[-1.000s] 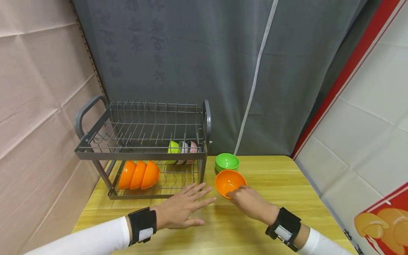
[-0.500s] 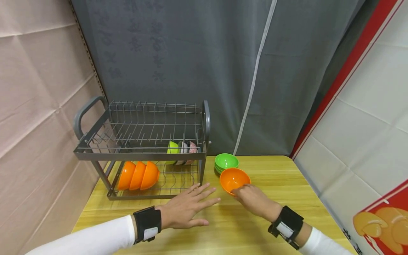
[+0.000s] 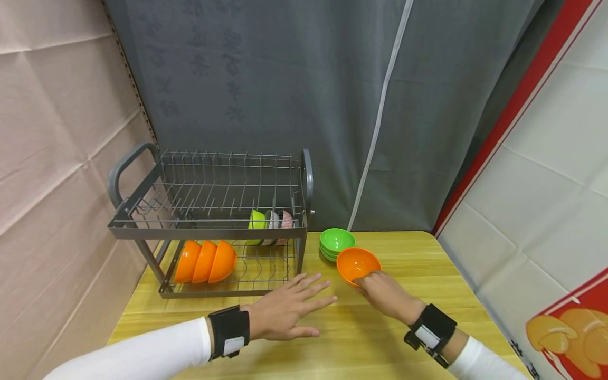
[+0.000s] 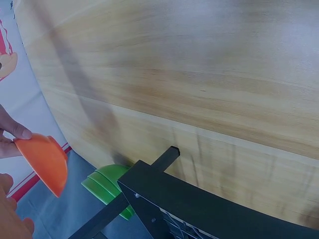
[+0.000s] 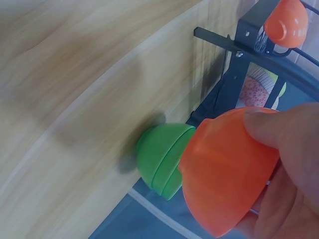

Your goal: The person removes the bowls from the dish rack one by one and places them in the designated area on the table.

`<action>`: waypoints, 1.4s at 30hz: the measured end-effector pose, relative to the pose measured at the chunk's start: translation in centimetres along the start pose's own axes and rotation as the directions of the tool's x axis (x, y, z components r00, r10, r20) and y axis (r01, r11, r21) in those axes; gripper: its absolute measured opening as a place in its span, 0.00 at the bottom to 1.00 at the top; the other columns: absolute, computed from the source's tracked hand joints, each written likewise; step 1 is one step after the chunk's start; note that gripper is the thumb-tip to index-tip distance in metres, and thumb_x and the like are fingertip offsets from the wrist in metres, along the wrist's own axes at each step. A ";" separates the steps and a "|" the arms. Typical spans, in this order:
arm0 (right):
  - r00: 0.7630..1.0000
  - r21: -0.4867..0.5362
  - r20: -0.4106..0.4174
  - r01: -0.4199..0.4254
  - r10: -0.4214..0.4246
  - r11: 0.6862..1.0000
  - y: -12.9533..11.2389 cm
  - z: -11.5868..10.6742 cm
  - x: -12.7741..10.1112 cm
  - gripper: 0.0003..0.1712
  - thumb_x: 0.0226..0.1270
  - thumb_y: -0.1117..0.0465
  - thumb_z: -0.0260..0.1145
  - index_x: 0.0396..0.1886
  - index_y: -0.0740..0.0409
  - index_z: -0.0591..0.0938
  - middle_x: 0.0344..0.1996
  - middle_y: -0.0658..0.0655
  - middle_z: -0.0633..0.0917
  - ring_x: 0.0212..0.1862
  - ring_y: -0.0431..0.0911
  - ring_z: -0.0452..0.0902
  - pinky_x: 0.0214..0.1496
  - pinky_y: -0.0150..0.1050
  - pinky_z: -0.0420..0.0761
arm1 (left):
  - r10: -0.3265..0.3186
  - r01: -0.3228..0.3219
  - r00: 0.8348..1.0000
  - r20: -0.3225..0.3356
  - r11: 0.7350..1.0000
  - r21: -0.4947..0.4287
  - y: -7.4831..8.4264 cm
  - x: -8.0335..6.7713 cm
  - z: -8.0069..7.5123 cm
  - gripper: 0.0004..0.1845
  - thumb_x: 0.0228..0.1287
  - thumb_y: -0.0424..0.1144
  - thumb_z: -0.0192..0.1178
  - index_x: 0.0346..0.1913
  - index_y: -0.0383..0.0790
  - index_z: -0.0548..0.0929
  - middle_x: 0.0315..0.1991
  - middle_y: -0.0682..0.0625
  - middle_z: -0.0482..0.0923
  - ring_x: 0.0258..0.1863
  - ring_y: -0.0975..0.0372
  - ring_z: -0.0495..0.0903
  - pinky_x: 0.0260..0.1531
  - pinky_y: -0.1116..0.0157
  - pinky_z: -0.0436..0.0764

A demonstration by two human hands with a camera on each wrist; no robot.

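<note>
Head view, lower centre: the right hand (image 3: 386, 295) holds the orange bowl (image 3: 358, 264) by its near rim, grip pinched on it, just right of the green bowls (image 3: 337, 241). The left hand (image 3: 285, 311) lies flat on the desk (image 3: 427, 274), fingers spread, grip wide, holding nothing. Only the right wrist view shows the thumb over the bowl's outer wall (image 5: 229, 169) and the bowl tilted clear of the desk. The dish rack (image 3: 209, 227) fills the frame's left; bare desk lies at right.
</note>
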State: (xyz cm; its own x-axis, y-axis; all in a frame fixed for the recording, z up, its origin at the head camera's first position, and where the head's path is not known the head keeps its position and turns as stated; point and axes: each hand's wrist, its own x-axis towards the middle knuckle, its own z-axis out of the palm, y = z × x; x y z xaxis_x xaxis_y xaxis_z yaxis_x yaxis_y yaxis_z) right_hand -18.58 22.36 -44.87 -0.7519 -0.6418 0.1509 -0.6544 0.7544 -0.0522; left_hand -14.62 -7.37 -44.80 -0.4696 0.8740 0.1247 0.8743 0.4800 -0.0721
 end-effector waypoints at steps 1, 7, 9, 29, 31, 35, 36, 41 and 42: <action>1.000 0.003 0.001 0.001 -0.001 1.000 0.2 0.1 0.0 0.03 0.63 0.62 0.74 0.31 0.53 0.86 0.21 0.44 0.83 0.23 0.35 0.71 0.26 0.34 0.76 | 0.001 -0.001 1.000 0.000 1.000 -0.004 0.0 0.1 0.0 0.38 0.76 0.69 0.36 0.82 0.58 0.50 0.84 0.48 0.43 0.83 0.51 0.46 0.79 0.47 0.58; 0.999 0.006 -0.004 -0.033 0.033 0.999 1.2 0.3 -0.1 0.04 0.63 0.63 0.73 0.30 0.53 0.85 0.20 0.44 0.80 0.23 0.36 0.70 0.26 0.35 0.76 | -0.001 0.001 1.000 0.002 1.000 0.007 0.0 0.7 0.0 0.39 0.75 0.67 0.40 0.82 0.58 0.50 0.83 0.47 0.45 0.83 0.51 0.46 0.81 0.48 0.55; 0.999 -0.003 -0.011 -0.048 0.048 0.999 1.6 0.4 -0.1 0.03 0.63 0.62 0.73 0.31 0.54 0.86 0.21 0.45 0.81 0.23 0.37 0.71 0.27 0.36 0.77 | -0.001 0.001 1.000 0.000 1.000 0.010 0.1 0.9 0.1 0.39 0.75 0.67 0.42 0.82 0.58 0.50 0.83 0.47 0.45 0.83 0.51 0.46 0.81 0.49 0.55; 0.995 0.028 -0.024 -0.099 0.100 0.995 4.9 1.1 -0.1 0.05 0.66 0.66 0.70 0.30 0.54 0.84 0.20 0.45 0.76 0.23 0.37 0.68 0.26 0.34 0.72 | 0.024 -0.024 1.000 0.002 0.999 0.045 0.8 2.8 -0.1 0.38 0.75 0.68 0.40 0.82 0.59 0.51 0.84 0.49 0.45 0.83 0.51 0.48 0.80 0.50 0.57; 0.994 0.017 -0.026 -0.104 0.104 0.994 5.2 1.2 0.0 0.05 0.65 0.67 0.70 0.30 0.55 0.83 0.19 0.46 0.76 0.23 0.37 0.67 0.26 0.34 0.72 | 0.029 -0.029 1.000 0.004 0.998 0.049 0.8 2.9 -0.2 0.38 0.75 0.68 0.39 0.82 0.60 0.50 0.84 0.49 0.45 0.83 0.52 0.48 0.81 0.50 0.56; 0.992 0.012 -0.028 -0.120 0.120 0.993 5.9 1.3 0.4 0.05 0.66 0.68 0.68 0.30 0.58 0.83 0.19 0.47 0.75 0.23 0.38 0.68 0.26 0.35 0.72 | 0.039 -0.039 0.999 0.001 0.997 0.060 1.1 3.0 -0.3 0.38 0.75 0.68 0.40 0.82 0.60 0.50 0.83 0.48 0.46 0.82 0.52 0.50 0.81 0.50 0.56; 0.992 0.011 -0.030 -0.121 0.122 0.993 6.0 1.4 0.5 0.05 0.66 0.68 0.68 0.30 0.58 0.83 0.19 0.47 0.76 0.23 0.38 0.68 0.25 0.36 0.72 | 0.041 -0.041 0.999 0.000 0.997 0.060 1.1 3.0 -0.3 0.38 0.75 0.68 0.41 0.82 0.60 0.50 0.83 0.48 0.46 0.82 0.52 0.50 0.81 0.50 0.56; 0.988 0.027 -0.022 -0.154 0.154 0.988 7.0 1.7 0.8 0.06 0.66 0.68 0.67 0.29 0.57 0.82 0.20 0.48 0.77 0.23 0.40 0.70 0.26 0.38 0.74 | 0.050 -0.050 0.999 0.007 0.997 0.065 1.3 2.9 -0.4 0.38 0.75 0.69 0.38 0.82 0.60 0.50 0.83 0.49 0.46 0.83 0.53 0.47 0.81 0.50 0.56; 0.987 0.026 -0.018 -0.159 0.159 0.987 7.2 1.8 0.9 0.06 0.66 0.69 0.67 0.28 0.58 0.82 0.20 0.49 0.77 0.23 0.40 0.70 0.25 0.38 0.74 | 0.051 -0.052 0.999 0.008 0.997 0.060 1.3 2.8 -0.4 0.38 0.75 0.69 0.39 0.82 0.60 0.50 0.83 0.49 0.46 0.83 0.53 0.47 0.81 0.50 0.56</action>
State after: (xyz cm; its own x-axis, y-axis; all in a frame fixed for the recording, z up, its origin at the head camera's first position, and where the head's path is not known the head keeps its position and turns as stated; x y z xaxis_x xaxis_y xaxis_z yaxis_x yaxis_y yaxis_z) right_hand -24.10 27.00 -46.85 -0.8451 -0.5107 0.1581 -0.5284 0.8430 -0.1011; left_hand -14.77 -4.30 -44.20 -0.4252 0.8980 0.1130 0.8883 0.4380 -0.1381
